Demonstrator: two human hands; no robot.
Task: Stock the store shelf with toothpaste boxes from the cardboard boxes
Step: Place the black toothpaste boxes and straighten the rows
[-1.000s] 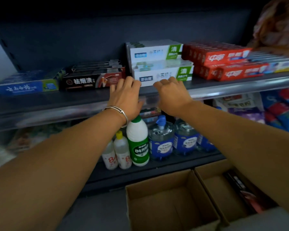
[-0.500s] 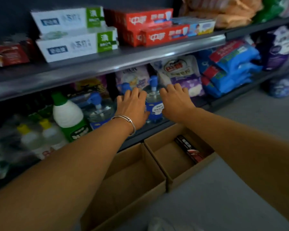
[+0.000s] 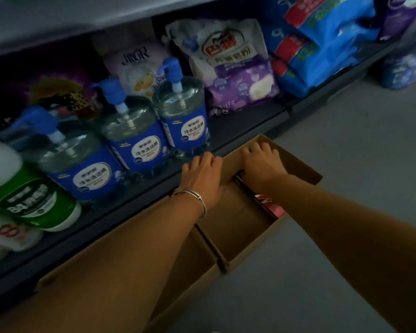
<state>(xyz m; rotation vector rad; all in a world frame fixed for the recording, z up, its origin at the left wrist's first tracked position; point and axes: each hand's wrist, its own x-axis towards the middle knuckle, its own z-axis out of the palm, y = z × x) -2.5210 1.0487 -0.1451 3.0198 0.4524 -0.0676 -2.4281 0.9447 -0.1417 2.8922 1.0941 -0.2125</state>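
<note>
Two open cardboard boxes stand on the floor against the bottom shelf. In the right cardboard box [image 3: 250,251] a dark toothpaste box [image 3: 264,203] with red print lies along the right wall. My right hand [image 3: 262,167] is down over its far end, fingers bent into the carton; the grip itself is hidden. My left hand [image 3: 202,176], with a silver bracelet on the wrist, hovers over that carton's left wall, fingers loosely curled and holding nothing. My left arm covers much of the left cardboard box [image 3: 185,294]. The upper shelf edge [image 3: 58,20] shows only as a blurred band.
The bottom shelf holds clear pump bottles with blue labels [image 3: 139,140], a green and white bottle [image 3: 29,198], purple and white bags [image 3: 235,68] and blue packs [image 3: 322,44]. Grey floor [image 3: 346,164] lies to the right of the cartons.
Both hands have dropped from the upper shelf's toothpaste stacks down to the right cardboard box. The view has tilted down, so the toothpaste shelf is out of sight.
</note>
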